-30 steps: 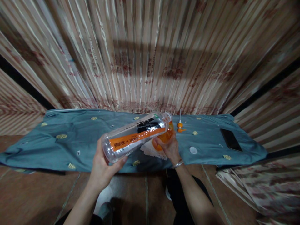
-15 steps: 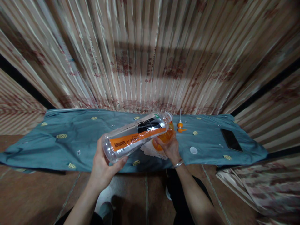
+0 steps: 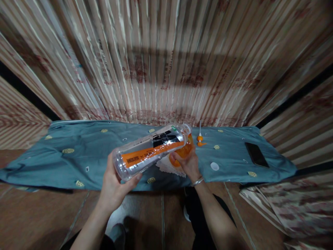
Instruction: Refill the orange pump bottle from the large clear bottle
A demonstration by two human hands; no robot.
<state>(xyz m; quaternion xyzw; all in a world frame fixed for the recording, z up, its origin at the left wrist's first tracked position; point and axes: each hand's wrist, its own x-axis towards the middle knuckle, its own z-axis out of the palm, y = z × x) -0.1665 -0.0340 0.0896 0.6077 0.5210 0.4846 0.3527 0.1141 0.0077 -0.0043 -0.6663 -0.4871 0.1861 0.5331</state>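
My left hand [image 3: 117,185] is closed around the base end of a clear plastic bottle [image 3: 151,151] with a silver and orange label. The bottle is tilted, its uncapped mouth at the upper right. That mouth is over an orange translucent bottle [image 3: 183,152], which my right hand [image 3: 189,163] grips. The clear bottle covers part of the orange one, so I cannot tell whether the two mouths touch. Under the orange bottle lies a crumpled white tissue [image 3: 166,166]. An orange pump head [image 3: 200,139] with a pale tube rests on the cloth just beyond my right hand.
A blue-green patterned cloth [image 3: 91,146] covers the long narrow table. Right of my right hand lies a white round cap [image 3: 214,166]. Farther right is a black phone [image 3: 256,155]. Striped curtains [image 3: 166,69] hang close behind the table, and dark poles slant at both sides.
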